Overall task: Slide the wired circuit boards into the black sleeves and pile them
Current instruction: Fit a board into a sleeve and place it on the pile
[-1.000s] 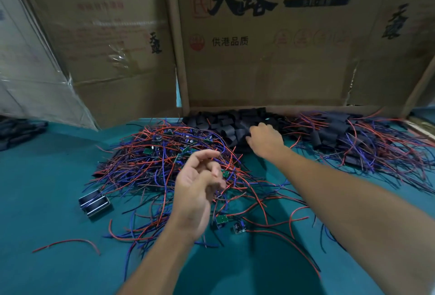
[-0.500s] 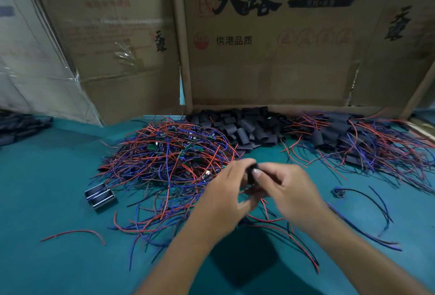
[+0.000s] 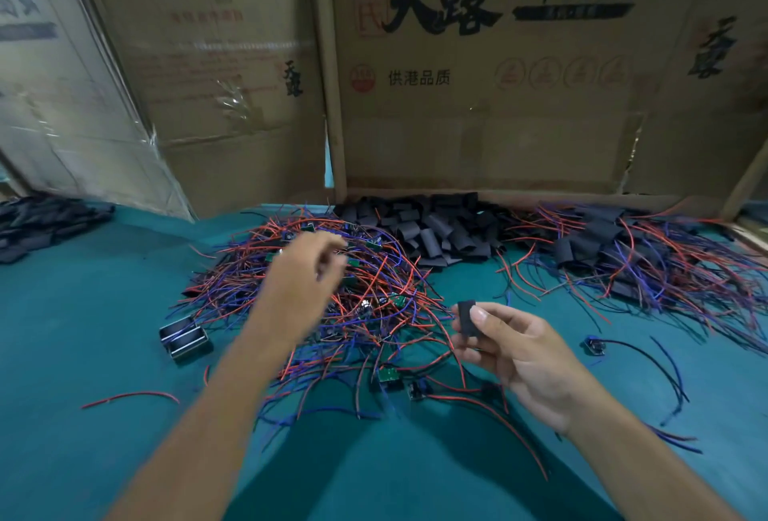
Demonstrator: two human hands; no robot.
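Observation:
My right hand pinches a single black sleeve between thumb and fingers, above the green table. My left hand is blurred with motion, hovering over the tangle of wired circuit boards with red and blue leads; its fingers hang loosely curled and I see nothing in them. A heap of loose black sleeves lies at the back against the cardboard. To the right sits a pile of sleeved boards with wires spreading out.
Cardboard walls close off the back. Two small metal parts lie left of the tangle, beside a stray red wire. One wired board lies alone at the right. More black pieces sit far left.
The hands, joined at the sleeve half a second ago, have parted. My left hand has swung left and back over the wire tangle; my right hand keeps the sleeve.

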